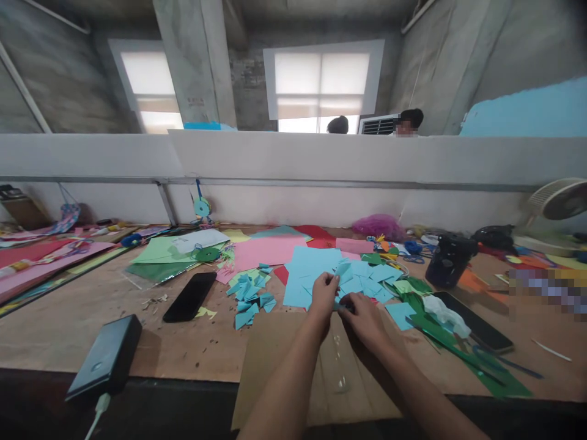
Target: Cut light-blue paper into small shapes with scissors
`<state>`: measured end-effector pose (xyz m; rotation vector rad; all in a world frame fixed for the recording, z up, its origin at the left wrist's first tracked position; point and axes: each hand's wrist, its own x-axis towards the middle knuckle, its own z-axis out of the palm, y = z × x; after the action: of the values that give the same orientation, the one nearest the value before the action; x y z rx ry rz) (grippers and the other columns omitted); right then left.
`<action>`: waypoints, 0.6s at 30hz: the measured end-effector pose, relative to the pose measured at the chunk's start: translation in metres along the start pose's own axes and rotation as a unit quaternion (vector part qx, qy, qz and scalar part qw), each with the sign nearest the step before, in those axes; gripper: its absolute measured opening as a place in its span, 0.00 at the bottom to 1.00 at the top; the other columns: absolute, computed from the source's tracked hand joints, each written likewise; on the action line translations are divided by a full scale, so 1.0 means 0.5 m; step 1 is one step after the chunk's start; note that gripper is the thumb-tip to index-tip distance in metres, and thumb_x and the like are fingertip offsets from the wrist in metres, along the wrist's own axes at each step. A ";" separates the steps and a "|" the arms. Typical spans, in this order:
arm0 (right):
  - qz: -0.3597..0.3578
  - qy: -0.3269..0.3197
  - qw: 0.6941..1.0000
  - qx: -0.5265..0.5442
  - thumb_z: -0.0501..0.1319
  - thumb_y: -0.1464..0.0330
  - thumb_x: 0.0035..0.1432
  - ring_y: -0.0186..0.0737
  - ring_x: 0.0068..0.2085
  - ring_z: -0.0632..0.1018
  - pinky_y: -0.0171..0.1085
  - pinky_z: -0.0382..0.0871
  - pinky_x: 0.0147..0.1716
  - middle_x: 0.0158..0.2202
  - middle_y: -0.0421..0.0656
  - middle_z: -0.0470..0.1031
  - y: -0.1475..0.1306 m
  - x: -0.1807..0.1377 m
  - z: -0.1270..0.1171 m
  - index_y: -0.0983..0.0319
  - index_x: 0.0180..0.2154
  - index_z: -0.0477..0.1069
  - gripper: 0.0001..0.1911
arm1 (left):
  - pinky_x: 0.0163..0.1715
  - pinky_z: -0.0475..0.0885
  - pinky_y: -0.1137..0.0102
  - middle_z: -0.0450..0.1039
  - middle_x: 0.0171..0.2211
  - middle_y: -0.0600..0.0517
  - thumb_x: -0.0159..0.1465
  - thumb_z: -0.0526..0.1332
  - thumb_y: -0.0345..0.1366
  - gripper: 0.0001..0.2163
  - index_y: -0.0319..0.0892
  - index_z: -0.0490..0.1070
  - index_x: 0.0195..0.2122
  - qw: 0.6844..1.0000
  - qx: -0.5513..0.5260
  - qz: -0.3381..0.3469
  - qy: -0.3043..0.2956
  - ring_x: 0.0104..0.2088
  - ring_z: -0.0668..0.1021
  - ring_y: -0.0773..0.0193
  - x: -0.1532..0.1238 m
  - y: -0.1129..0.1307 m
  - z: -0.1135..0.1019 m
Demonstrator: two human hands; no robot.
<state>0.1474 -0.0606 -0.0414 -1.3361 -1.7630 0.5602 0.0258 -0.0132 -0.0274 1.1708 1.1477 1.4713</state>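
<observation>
My left hand [323, 294] is closed in a pinch on a small light blue paper piece [343, 269], which sticks up above its fingers. My right hand [363, 315] sits right beside it, fingers curled and pressed onto the lower part of the same paper. Both hands hover over a sheet of brown cardboard [275, 360] at the table's near edge. Just behind them lies a spread of light blue paper squares [316, 269]. A heap of folded blue pieces [250, 296] lies to the left of my hands.
A black phone [189, 297] and a dark power bank [107, 357] with a cable lie at left. Pink, green and red sheets [268, 250] cover the back. Green paper strips [440, 333], another phone [481, 327] and a black container [447, 260] sit at right. A white fan [557, 201] stands far right. Two people show behind the partition [321, 156].
</observation>
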 end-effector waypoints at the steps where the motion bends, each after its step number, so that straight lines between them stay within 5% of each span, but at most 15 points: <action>1: 0.006 0.003 1.000 0.027 0.62 0.65 0.48 0.52 0.43 0.74 0.44 0.64 0.42 0.37 0.47 0.76 0.001 0.003 -0.004 0.57 0.31 0.73 0.05 | 0.24 0.62 0.72 0.63 0.17 0.58 0.54 0.62 0.48 0.15 0.43 0.61 0.22 1.000 0.003 0.003 -0.001 0.20 0.66 0.69 -0.004 -0.007 -0.010; 5: 0.041 0.009 0.990 0.135 0.59 0.58 0.52 0.49 0.42 0.76 0.42 0.69 0.38 0.39 0.47 0.78 -0.005 0.028 -0.015 0.59 0.38 0.72 0.14 | 0.24 0.61 0.72 0.63 0.17 0.58 0.54 0.62 0.46 0.14 0.43 0.62 0.22 1.000 0.016 0.019 -0.008 0.20 0.66 0.68 -0.007 -0.021 -0.036; 12: 0.089 0.019 0.971 0.223 0.66 0.52 0.44 0.38 0.24 0.69 0.36 0.60 0.24 0.21 0.40 0.72 -0.015 0.073 0.003 0.61 0.23 0.68 0.19 | 0.25 0.61 0.72 0.65 0.20 0.57 0.56 0.59 0.44 0.11 0.43 0.63 0.24 0.998 0.034 0.035 -0.045 0.22 0.67 0.68 -0.018 -0.024 -0.027; 18: 0.109 0.031 0.958 0.265 0.67 0.51 0.43 0.34 0.22 0.64 0.33 0.54 0.21 0.20 0.37 0.69 0.008 0.062 0.000 0.61 0.24 0.68 0.21 | 0.23 0.57 0.72 0.63 0.17 0.58 0.59 0.58 0.45 0.13 0.43 0.63 0.23 0.993 0.068 0.025 -0.088 0.21 0.65 0.68 -0.023 -0.026 -0.026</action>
<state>0.1470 -0.0304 -0.0334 -1.1480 -1.2902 1.0195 0.0158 -0.0241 -0.0433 1.4043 1.1173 1.3132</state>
